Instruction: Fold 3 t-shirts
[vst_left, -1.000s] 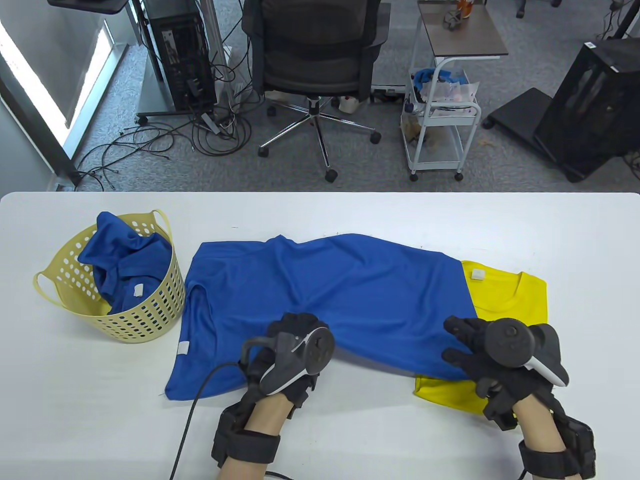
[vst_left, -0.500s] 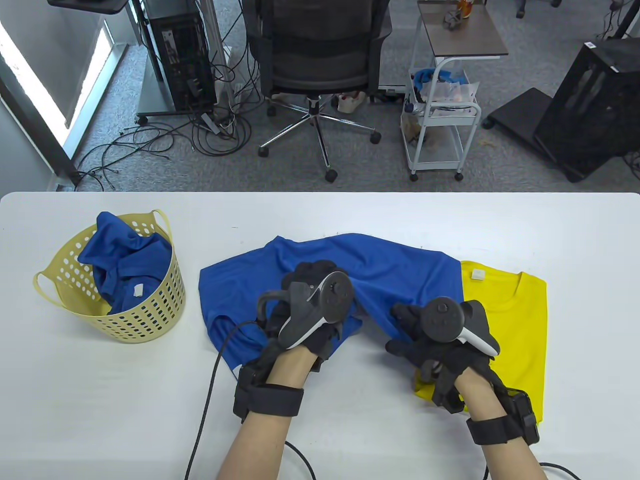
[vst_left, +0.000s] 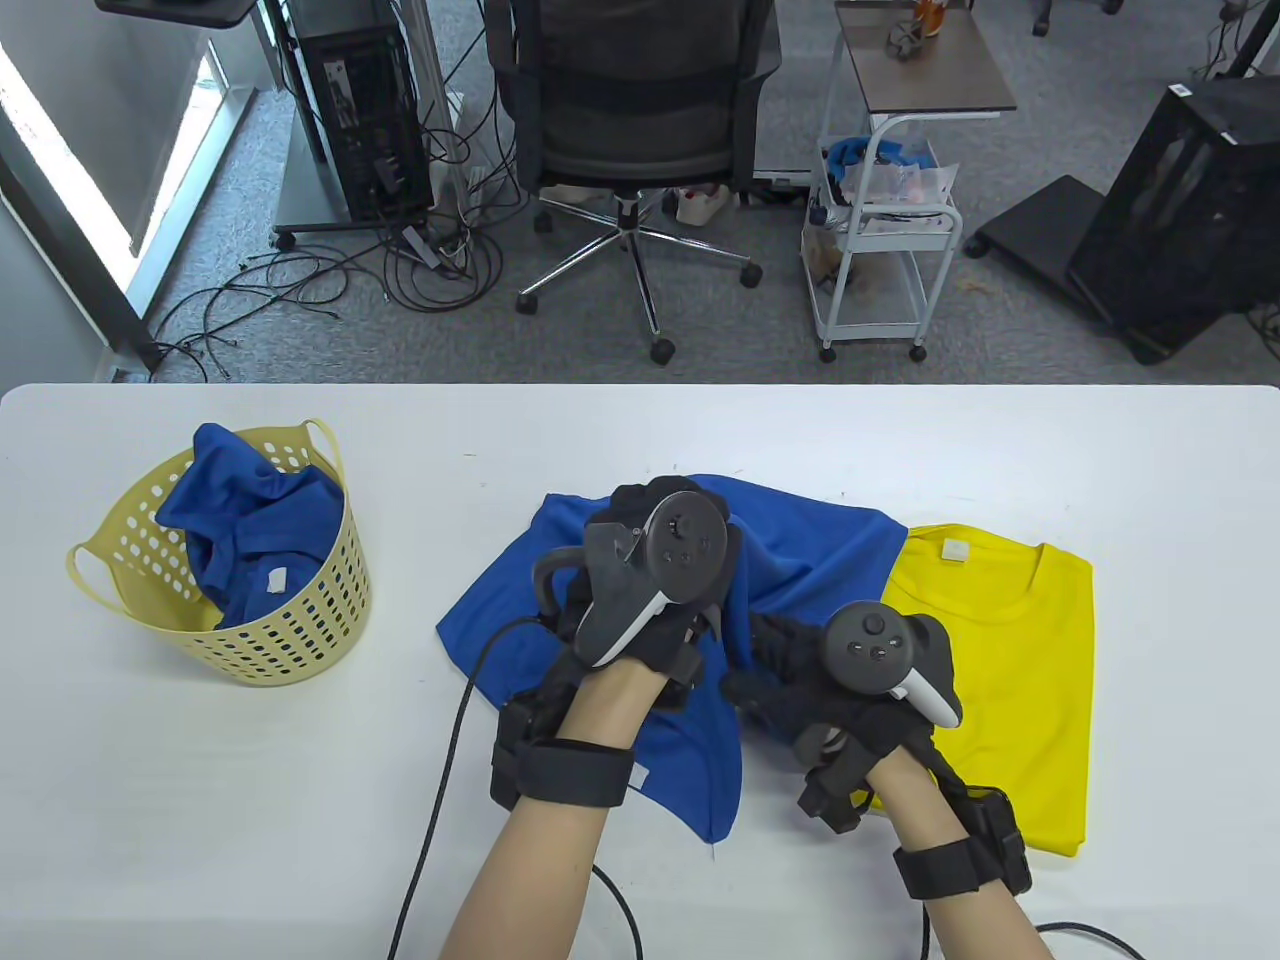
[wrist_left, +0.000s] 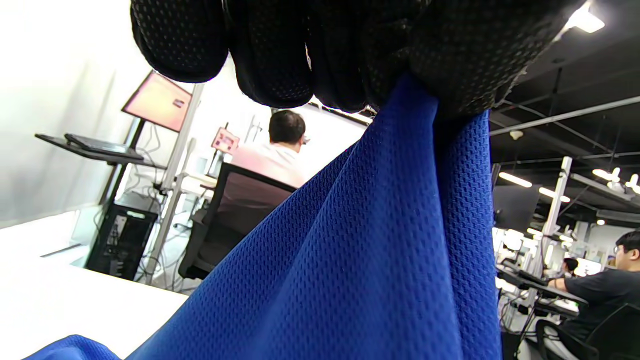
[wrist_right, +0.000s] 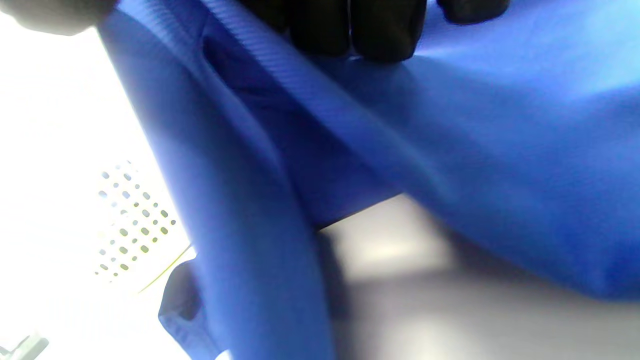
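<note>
Where the white table (vst_left: 200, 850) reaches toward its left side, a pale yellow perforated basket (vst_left: 300, 640) stands upright with its two loop handles out, and a crumpled blue t-shirt (vst_left: 250, 530) is bunched inside it, rising a little above the rim, a small white tag showing on the cloth. Near the table's middle lies a second blue shirt (vst_left: 800, 560), partly lifted and gathered, its right edge overlapping the left side of a yellow t-shirt (vst_left: 1030, 650) that lies flat with its collar toward the far edge and a white label just beside the neckline. Over the blue cloth, the left hand (vst_left: 650, 590) is raised with its tracker facing up, and in the left wrist view its gloved fingers (wrist_left: 270, 45) are curled tight, pinching a fold of the blue mesh fabric (wrist_left: 360, 260) that hangs down from them in a taut sheet. Just to its right and nearer the person, the right hand (vst_left: 840, 690) sits at the seam between blue and yellow, knuckles tipped leftward; the right wrist view is blurred, yet dark fingertips (wrist_right: 380, 30) rest on a ridge of blue cloth (wrist_right: 500, 175) that looks gripped. A corner of the blue shirt trails toward the near edge between the two forearms.
</note>
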